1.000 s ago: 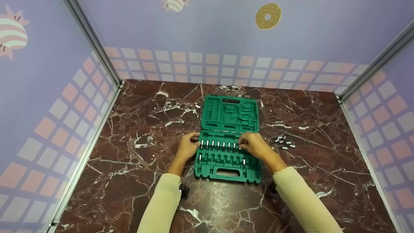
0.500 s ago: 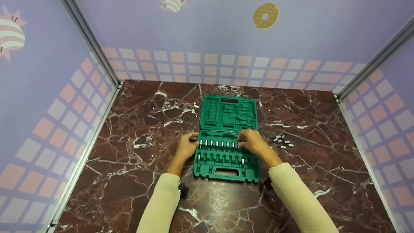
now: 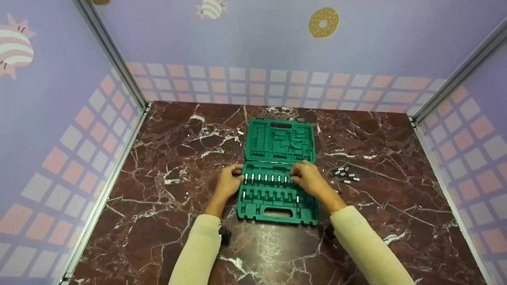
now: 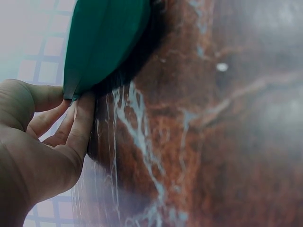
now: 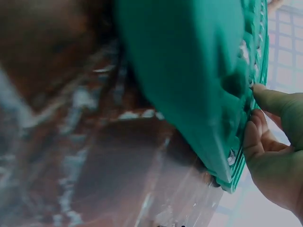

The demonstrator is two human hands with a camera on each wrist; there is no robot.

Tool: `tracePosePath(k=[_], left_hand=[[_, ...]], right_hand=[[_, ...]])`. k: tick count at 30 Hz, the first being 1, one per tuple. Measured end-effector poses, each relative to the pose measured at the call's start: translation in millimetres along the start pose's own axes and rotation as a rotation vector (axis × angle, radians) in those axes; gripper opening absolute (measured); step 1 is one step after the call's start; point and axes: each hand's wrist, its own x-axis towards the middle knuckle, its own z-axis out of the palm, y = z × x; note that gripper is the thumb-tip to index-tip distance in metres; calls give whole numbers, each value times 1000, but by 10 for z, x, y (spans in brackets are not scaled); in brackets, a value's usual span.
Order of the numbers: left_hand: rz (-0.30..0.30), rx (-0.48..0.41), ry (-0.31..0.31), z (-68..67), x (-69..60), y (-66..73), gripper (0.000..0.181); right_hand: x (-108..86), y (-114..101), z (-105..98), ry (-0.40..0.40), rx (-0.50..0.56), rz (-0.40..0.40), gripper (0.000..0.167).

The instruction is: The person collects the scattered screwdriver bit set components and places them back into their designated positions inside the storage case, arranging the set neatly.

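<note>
An open green case (image 3: 277,190) lies on the marbled table, its lid folded back. Several metal sockets (image 3: 272,179) stand in its upper row; the lower row holds one (image 3: 244,195) near the left end and another (image 3: 298,199) toward the right. My left hand (image 3: 229,181) grips the case's left edge, thumb and fingers (image 4: 80,123) on opposite sides in the left wrist view. At the right end of the upper row, my right hand (image 3: 311,179) touches the case with bent, slightly parted thumb and fingers (image 5: 255,127). Whether a socket lies under its fingertips is unclear.
Several loose sockets (image 3: 345,174) lie on the table right of the case. The case's lid (image 3: 280,140) lies flat toward the back. Patterned walls (image 3: 257,51) enclose the table at the back, left and right.
My right hand's fingers spread apart a little at the end of the upper row, then drew closer together. The left hand stays on the case's edge, and the case has not visibly moved.
</note>
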Motion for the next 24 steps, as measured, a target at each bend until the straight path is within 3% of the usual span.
tracePosePath(k=[12,20,24], left_hand=[[19,-7,10,-2,-19,8,34],[36,-12,4,-2,-16,-6,33],[50,-15,5,-1,-8,-10,33]], right_hand=[[-221,92,-53,121,62,-107,23],[-437,258,-251,251,84,-120,26],[-553,357,-354,292,104,-84,26]])
